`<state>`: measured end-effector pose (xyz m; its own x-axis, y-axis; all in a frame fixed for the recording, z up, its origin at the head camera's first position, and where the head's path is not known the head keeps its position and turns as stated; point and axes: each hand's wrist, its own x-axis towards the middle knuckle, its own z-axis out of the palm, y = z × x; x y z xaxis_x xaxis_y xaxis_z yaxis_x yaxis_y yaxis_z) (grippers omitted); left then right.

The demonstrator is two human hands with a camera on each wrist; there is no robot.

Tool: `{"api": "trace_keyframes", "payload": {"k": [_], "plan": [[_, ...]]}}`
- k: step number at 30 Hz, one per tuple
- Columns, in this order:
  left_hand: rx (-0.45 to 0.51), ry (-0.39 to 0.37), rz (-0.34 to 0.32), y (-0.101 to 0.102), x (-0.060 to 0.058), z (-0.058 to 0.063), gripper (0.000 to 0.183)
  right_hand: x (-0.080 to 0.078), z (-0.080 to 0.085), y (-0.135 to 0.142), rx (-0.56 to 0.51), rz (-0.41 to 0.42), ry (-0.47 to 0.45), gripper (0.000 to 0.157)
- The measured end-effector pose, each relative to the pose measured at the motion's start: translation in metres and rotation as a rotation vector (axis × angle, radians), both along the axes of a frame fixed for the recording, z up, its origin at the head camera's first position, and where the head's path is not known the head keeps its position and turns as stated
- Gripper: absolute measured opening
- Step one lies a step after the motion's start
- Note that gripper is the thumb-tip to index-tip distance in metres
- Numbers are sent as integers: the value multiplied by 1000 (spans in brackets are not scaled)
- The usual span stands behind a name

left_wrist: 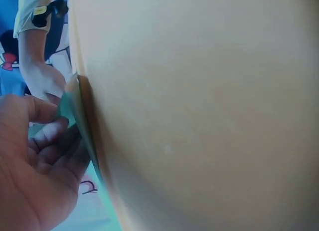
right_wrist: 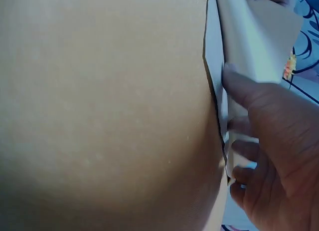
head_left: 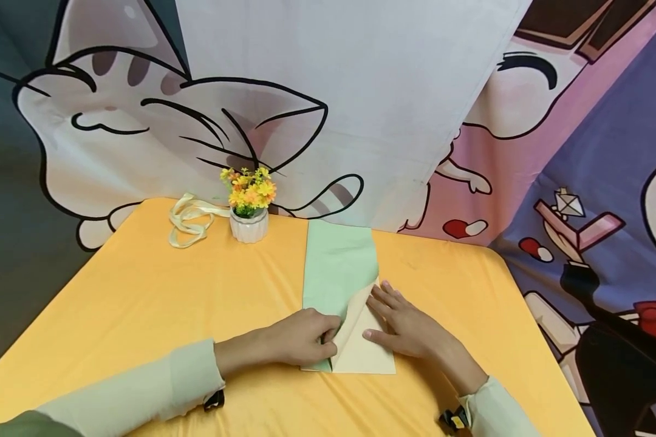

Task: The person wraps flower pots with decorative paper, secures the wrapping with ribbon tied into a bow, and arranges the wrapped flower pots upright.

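From my end, going left to right: there's a cream ribbon (head_left: 197,211) loosely looped on the yellow-covered tabletop (head_left: 213,273), right beside a potted flower arrangement (head_left: 248,199). Next is my left hand (head_left: 305,337), and its grip is closed up, fingers curled with what looks like a pinch on the lifted layer of a mint-green and cream paper sheet (head_left: 336,261). The sheet lies lengthwise in the middle, near end towards me, its lifted layer curling up diagonally between the hands. Can't tell if it's one folded piece or two. On the right, my right hand (head_left: 410,328) has its fingers spread over the cream part, grip loose, not pinching anything. To do this bit well, I'd keep the right palm light but steady, and ease the curl slowly so it doesn't crease or tear.
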<state>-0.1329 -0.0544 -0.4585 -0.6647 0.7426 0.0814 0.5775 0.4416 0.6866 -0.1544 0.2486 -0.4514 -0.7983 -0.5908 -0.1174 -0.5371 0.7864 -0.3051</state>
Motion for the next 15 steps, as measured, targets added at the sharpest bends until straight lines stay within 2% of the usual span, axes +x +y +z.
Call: {"api": "trace_keyframes", "payload": {"k": [4,9,12,15], "plan": [[28,-64,8,-3,0,-1,18,-6,-1,-1,24,61,-55,83],[179,-140,112,-9,5,2,20,-10,-2,-4,29,116,-87,81],[255,-148,170,-15,7,6,38,-10,-3,-6,25,157,-96,76],[256,-104,191,-24,9,11,67,-10,-1,-8,23,200,-89,72]]}}
